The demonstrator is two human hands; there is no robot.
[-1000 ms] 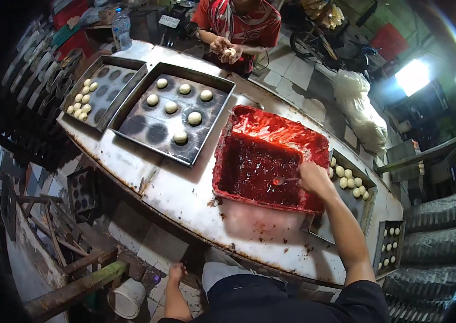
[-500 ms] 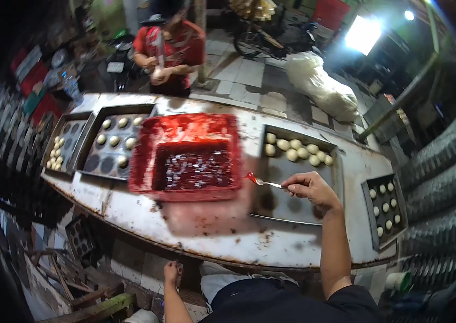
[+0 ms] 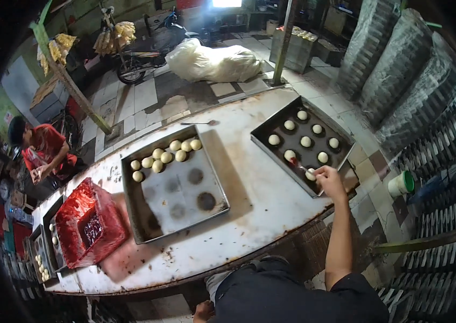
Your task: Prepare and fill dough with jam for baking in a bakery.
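Note:
My right hand (image 3: 329, 180) pinches the handle of a spoon (image 3: 302, 168) over the near side of a dark metal tray (image 3: 275, 161) on the right. Red filling on the spoon's tip is at a pale dough ball (image 3: 290, 155); whether they touch is hard to tell. Several more round dough balls sit spaced out in that tray. At the lower edge my left hand (image 3: 204, 310) hangs low beside my body, its fingers mostly hidden. A red tub (image 3: 115, 229) holding dark red filling (image 3: 93, 230) stands at the left of the table.
Between tub and right tray lies a larger tray (image 3: 214, 180) with dough balls (image 3: 166, 156) grouped at its far side. Another spoon (image 3: 200, 123) rests behind it. Two more trays stand beyond the tub. A person (image 3: 47, 153) in red works at the far left. Stacked moulds (image 3: 379, 59) stand right.
My view has swung right. My right hand has carried the spoon with red filling from beside the tub to the right-hand tray, down at a dough ball.

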